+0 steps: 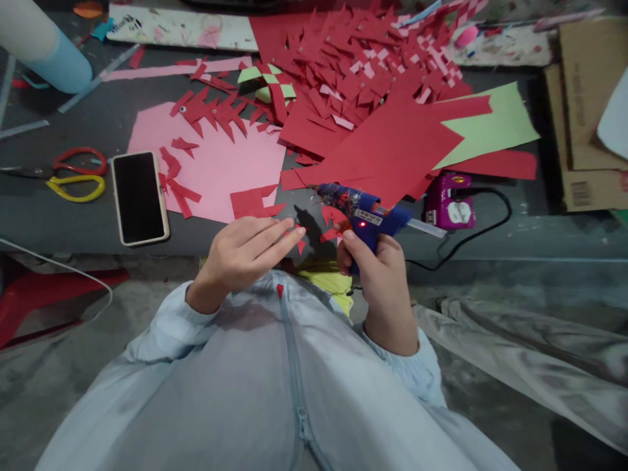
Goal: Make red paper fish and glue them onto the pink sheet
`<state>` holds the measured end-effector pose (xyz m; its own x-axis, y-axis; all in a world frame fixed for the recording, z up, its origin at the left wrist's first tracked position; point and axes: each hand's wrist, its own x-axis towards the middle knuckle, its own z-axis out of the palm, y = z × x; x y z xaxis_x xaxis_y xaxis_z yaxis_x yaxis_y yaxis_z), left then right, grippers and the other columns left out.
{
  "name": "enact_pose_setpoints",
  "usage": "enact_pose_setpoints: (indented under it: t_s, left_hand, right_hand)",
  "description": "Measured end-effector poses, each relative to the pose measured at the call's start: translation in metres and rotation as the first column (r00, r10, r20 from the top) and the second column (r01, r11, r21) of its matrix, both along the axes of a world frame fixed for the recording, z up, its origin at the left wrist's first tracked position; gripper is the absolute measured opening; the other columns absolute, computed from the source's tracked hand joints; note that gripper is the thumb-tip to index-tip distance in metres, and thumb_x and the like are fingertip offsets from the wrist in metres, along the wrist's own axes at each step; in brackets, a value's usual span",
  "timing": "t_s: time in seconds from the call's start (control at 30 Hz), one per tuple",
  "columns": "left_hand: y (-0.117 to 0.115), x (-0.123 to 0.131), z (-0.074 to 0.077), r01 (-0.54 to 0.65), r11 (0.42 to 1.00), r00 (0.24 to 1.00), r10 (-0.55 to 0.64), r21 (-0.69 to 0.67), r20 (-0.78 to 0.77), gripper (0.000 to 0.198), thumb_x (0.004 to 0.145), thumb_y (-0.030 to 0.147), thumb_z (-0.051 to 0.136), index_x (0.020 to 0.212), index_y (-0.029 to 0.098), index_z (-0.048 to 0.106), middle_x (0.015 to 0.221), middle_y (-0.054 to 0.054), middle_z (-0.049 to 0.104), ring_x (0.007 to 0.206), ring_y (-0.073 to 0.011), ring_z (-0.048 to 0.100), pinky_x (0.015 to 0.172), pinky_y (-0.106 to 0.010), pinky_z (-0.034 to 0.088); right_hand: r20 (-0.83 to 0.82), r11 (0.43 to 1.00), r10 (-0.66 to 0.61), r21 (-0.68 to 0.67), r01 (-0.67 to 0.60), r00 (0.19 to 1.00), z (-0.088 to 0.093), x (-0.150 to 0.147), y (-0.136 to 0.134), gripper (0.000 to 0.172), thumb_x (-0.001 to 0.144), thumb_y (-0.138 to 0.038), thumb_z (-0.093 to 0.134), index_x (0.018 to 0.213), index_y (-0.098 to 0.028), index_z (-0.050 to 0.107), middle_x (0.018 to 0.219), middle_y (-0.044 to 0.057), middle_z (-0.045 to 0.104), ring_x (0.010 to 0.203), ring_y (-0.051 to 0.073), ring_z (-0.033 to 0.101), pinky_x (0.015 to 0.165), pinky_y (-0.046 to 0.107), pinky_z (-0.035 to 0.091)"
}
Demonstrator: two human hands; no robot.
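My right hand (380,275) grips a blue hot glue gun (366,212) by its handle, its nozzle pointing left and a red light lit on its side. My left hand (248,252) is beside it with fingers pressed together, pinching a small red paper piece (300,231) at the fingertips near the nozzle. Small red paper scraps (331,222) lie on the dark table edge just under the gun. A pink sheet (220,163) with red cut shapes lies beyond my left hand.
A big heap of red paper cut-outs (363,85) and a green sheet (495,124) cover the far table. A phone (139,196) and scissors (73,173) lie left. A purple power strip (449,203) with black cable sits right; cardboard boxes (589,111) stand far right.
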<state>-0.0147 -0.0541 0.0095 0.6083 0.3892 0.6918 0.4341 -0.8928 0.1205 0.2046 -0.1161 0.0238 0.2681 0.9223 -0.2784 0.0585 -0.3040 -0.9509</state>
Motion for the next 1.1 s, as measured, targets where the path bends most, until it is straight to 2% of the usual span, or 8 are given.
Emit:
enact_pose_setpoints:
  t_s: [0.17,0.3,0.4,0.47,0.6,0.7,1.0,1.1]
  left_hand:
    - [0.001,0.0,0.004,-0.023,0.997,1.0,0.023,0.076,0.003,0.031,0.091,0.013,0.062,0.12,0.024,0.067,0.102,-0.003,0.078,0.09,-0.0145,0.069,0.077,-0.028,0.055]
    - [0.001,0.004,0.009,-0.035,0.995,0.999,0.035,0.096,0.006,0.029,0.091,0.013,0.062,0.118,0.022,0.068,0.088,-0.002,0.075,0.08,-0.0138,0.065,0.073,-0.028,0.051]
    - [0.001,0.007,0.012,-0.028,0.995,0.999,0.029,0.095,-0.016,0.028,0.093,0.014,0.06,0.119,0.022,0.067,0.076,0.001,0.07,0.07,-0.0128,0.061,0.066,-0.028,0.048]
    - [0.001,0.009,0.014,-0.013,0.995,1.0,0.015,0.096,-0.02,0.025,0.094,0.016,0.059,0.117,0.022,0.067,0.072,0.002,0.068,0.066,-0.0124,0.059,0.063,-0.028,0.046]
    - [0.003,0.015,0.015,0.02,0.992,1.0,-0.02,0.125,0.001,0.007,0.092,0.018,0.062,0.091,0.021,0.068,0.067,0.003,0.065,0.062,-0.0116,0.057,0.059,-0.027,0.044]
    - [0.004,0.018,0.014,0.024,0.989,1.0,-0.024,0.146,0.002,0.013,0.092,0.018,0.062,0.079,0.022,0.064,0.067,0.003,0.065,0.062,-0.0105,0.056,0.058,-0.027,0.043]
    - [0.004,0.015,0.012,0.026,0.995,0.999,-0.023,0.096,-0.028,0.021,0.094,0.015,0.057,0.108,0.026,0.068,0.067,0.004,0.062,0.063,-0.0117,0.053,0.06,-0.029,0.039]
    - [0.004,0.014,0.012,0.045,0.996,0.998,-0.042,0.082,-0.036,0.022,0.094,0.015,0.055,0.108,0.026,0.068,0.07,0.003,0.064,0.065,-0.0121,0.054,0.061,-0.029,0.04]
  right_hand:
    - [0.026,0.998,-0.046,0.045,0.045,0.999,-0.002,0.0,0.0,0.037,0.083,-0.049,0.069,0.064,-0.023,0.052,0.049,-0.005,0.049,0.041,0.01,0.045,0.04,0.026,0.037]
    - [0.109,0.994,-0.067,0.098,0.057,0.992,0.008,-0.012,0.007,0.031,0.07,-0.045,0.081,0.075,-0.022,0.06,0.058,-0.004,0.057,0.048,0.011,0.05,0.047,0.027,0.044]
    - [-0.009,0.993,0.062,0.097,-0.061,0.998,0.017,-0.024,0.013,0.043,0.061,-0.044,0.086,0.089,-0.023,0.063,0.064,-0.005,0.058,0.055,0.011,0.053,0.056,0.028,0.05]
    - [-0.052,0.993,0.09,0.085,-0.085,0.995,0.021,-0.029,0.017,0.05,0.055,-0.043,0.089,0.093,-0.022,0.063,0.066,-0.006,0.059,0.055,0.011,0.053,0.058,0.028,0.05]
    - [-0.112,0.995,0.091,0.061,-0.084,0.99,0.023,-0.032,0.02,0.056,0.053,-0.041,0.09,0.099,-0.024,0.063,0.068,-0.006,0.059,0.056,0.01,0.053,0.056,0.028,0.052]
    - [-0.16,0.993,0.105,0.065,-0.095,0.981,0.023,-0.03,0.02,0.054,0.059,-0.044,0.088,0.101,-0.024,0.062,0.07,-0.005,0.061,0.055,0.01,0.055,0.056,0.028,0.053]
    - [-0.181,0.996,0.084,0.057,-0.075,0.98,0.023,-0.026,0.018,0.042,0.069,-0.044,0.08,0.103,-0.024,0.065,0.07,-0.003,0.063,0.052,0.011,0.053,0.046,0.025,0.046]
    - [-0.162,0.995,0.094,0.048,-0.088,0.982,0.024,-0.026,0.019,0.043,0.067,-0.044,0.081,0.101,-0.024,0.064,0.069,-0.003,0.062,0.052,0.01,0.053,0.048,0.026,0.047]
